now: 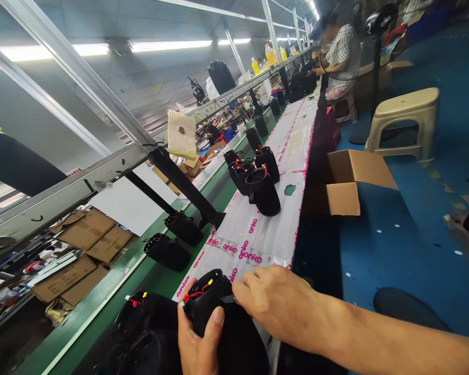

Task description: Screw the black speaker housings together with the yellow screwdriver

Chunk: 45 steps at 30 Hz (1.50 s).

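A black cylindrical housing with an open end leans towards me near the bottom of the view. Red wires with a small yellow connector stick out of its opening. My left hand is wrapped round its side, thumb towards me. At the opposite side of the rim, my right hand is closed, knuckles up, touching a dark strip at the edge. What its fingers pinch is hidden. Just left of my left hand are more black housings, one showing red wires.
A green conveyor belt runs beside a white, pink-printed bench cover. Several black housings stand on the cover. A metal rail and post rise at left. An open carton and beige stool are right; a person sits farther along.
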Available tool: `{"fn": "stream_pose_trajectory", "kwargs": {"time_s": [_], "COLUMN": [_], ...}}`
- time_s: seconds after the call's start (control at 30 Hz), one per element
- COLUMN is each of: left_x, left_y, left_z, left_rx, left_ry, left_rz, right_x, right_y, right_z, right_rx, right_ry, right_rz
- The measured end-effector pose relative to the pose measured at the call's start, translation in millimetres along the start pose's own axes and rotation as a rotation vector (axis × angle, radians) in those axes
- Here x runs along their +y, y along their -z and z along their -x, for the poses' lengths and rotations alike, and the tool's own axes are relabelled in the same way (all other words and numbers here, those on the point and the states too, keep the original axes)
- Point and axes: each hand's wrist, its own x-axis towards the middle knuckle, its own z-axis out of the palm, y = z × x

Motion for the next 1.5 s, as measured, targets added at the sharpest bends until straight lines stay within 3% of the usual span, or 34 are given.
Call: {"fn": "stream_pose_trajectory", "kwargs": {"time_s": [0.4,0.53,0.63,0.77,0.93,1.1,1.23,1.37,1.5], "left_x": [-8,-10,-4,14,22,5,13,37,47], "left_y": [2.2,-1.8,-11.5,-27.3,-31.4,-29.3,-28.0,-14.9,9.9], "left_z": [0,5,11,7,-18,-18,-5,1,-1], "left_rx": [0.029,0.043,0.168,0.266,0.286,0.335,0.349,0.292,0.266], "left_ry": [-0.155,-0.179,-0.185,-0.393,-0.609,-0.577,-0.539,-0.539,-0.56], "left_rz": [-0.137,-0.15,-0.179,-0.28,-0.649,-0.893,-1.114,-1.284,-1.428], "right_x": [1,4,7,11,18,34,41,43,40], "right_y": [13,10,15,18,-1,-33,-57,-53,-27], "right_z": [-2,16,34,43,45,52,56,38,-17], "right_rx": [-0.039,0.093,0.244,0.323,0.315,0.22,0.129,0.088,0.009], "right_ry": [0.091,0.048,-0.03,-0.176,-0.189,-0.227,-0.229,-0.248,-0.24], "right_rz": [0.045,-0.118,-0.377,-0.553,-0.528,-0.544,-0.562,-0.62,-0.666]}}
